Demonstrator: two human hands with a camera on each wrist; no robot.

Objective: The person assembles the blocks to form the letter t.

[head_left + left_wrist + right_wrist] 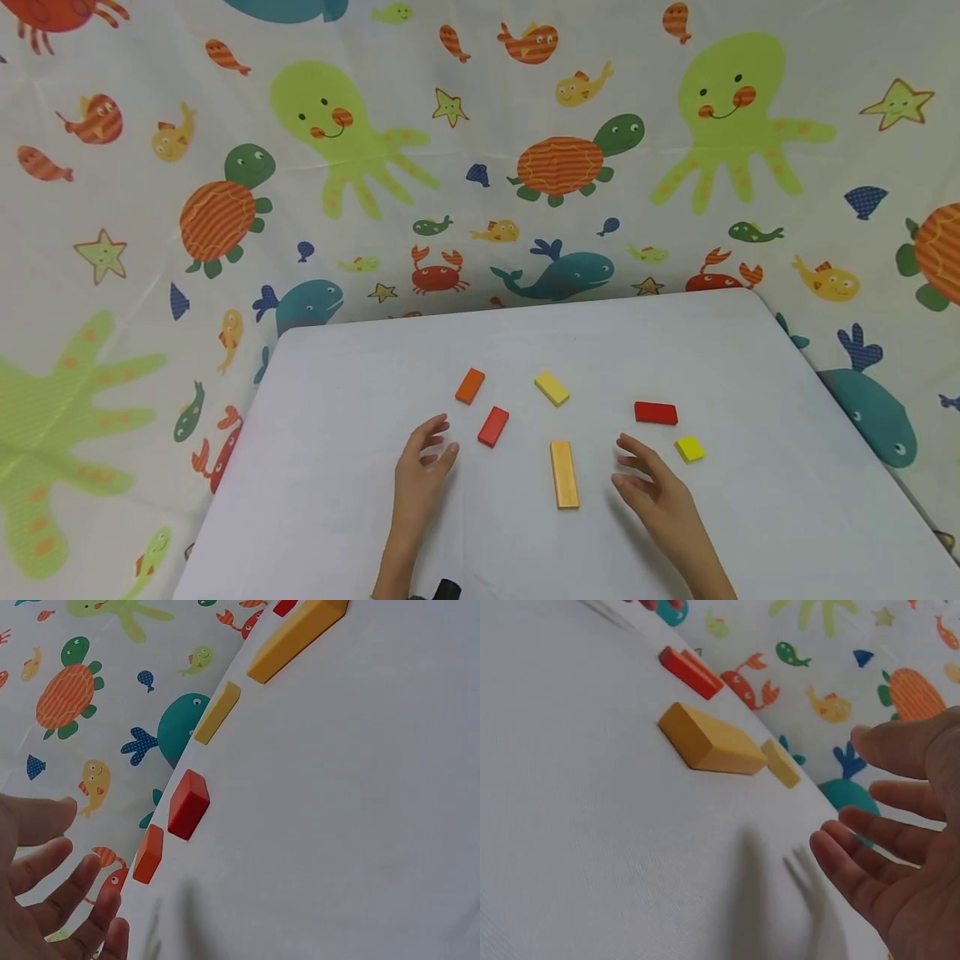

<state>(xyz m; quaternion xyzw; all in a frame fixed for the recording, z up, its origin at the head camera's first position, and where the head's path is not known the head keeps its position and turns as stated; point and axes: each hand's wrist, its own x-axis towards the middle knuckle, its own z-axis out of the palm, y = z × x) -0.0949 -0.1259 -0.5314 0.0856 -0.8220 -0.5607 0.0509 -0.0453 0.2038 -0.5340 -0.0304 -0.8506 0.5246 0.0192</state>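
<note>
Long block (565, 474): lies on the white table (337, 433), between the hands, touching neither.
Left hand (423, 467): left of the long block, fingers apart and softly bent, holding nothing.
Right hand (652, 483): right of the long block, likewise half-opened with thumb away from fingers, holding nothing.
Light-red block (492, 427): left of and farther than the long block, near the left hand.
Orange block (470, 387): same side, farther off.
Pale-yellow block (552, 389): beyond the long block.
Dark-red block (656, 413), yellow square (690, 449): right of the long block.
</note>
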